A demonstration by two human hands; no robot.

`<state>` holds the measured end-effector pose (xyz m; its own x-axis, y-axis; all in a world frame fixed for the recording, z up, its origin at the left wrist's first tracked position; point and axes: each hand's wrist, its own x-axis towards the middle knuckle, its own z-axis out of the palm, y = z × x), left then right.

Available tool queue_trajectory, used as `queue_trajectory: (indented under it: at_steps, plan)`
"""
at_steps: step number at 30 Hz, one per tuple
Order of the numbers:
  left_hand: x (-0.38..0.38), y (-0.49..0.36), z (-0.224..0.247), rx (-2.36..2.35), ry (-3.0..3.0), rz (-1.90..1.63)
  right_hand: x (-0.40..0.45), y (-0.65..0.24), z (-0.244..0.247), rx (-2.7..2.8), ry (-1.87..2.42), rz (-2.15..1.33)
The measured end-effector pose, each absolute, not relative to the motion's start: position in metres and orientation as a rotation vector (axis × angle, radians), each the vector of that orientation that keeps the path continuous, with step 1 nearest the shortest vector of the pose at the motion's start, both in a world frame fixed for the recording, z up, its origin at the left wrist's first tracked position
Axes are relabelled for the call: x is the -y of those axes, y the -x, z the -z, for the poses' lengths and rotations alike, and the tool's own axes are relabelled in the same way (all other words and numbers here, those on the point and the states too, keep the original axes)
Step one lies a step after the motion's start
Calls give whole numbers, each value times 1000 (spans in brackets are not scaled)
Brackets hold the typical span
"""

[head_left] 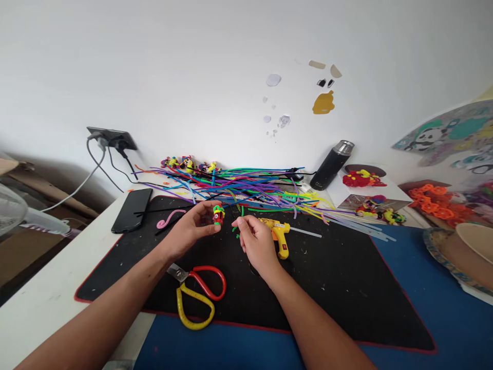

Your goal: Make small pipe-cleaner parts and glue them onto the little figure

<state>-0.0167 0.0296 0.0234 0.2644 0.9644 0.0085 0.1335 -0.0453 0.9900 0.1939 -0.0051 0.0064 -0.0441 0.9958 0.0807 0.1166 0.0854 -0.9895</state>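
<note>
My left hand (192, 224) holds a small figure (218, 216) in red, green and yellow between thumb and fingers, above the black mat (308, 293). To its right is my right hand (256, 239), its thumb and fingertips pinched together near a small green piece (234, 229); whether that piece is in the pinch is too small to tell. Behind my right hand lies a yellow glue gun (283, 239) with a clear stick in its back. Scissors (200, 288) with one red and one yellow handle rest below my left hand.
Many coloured pipe cleaners (246, 185) lie along the wall. A black phone (132, 210) and a pink curl (169, 218) are at left. At right are a black flask (331, 165), a white box (342, 192), orange pieces (435, 203) and glue sticks (362, 229).
</note>
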Motion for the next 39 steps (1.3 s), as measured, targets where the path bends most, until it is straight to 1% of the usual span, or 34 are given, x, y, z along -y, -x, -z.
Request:
queue_trajectory:
  at_steps: [3, 9, 23, 39]
  plan:
    - [-24, 14, -25, -1010, -1338, -986, 7, -193, -8, 1379, 1207, -1128]
    - [-24, 12, -25, -989, -1333, -1004, 8, -194, -11, 1363, 1193, -1128]
    - [-22, 13, -18, -1114, -1637, -973, 11, -190, -12, 1433, 1168, -1140]
    - [-21, 13, -15, -1168, -1733, -955, 12, -190, -11, 1484, 1170, -1095]
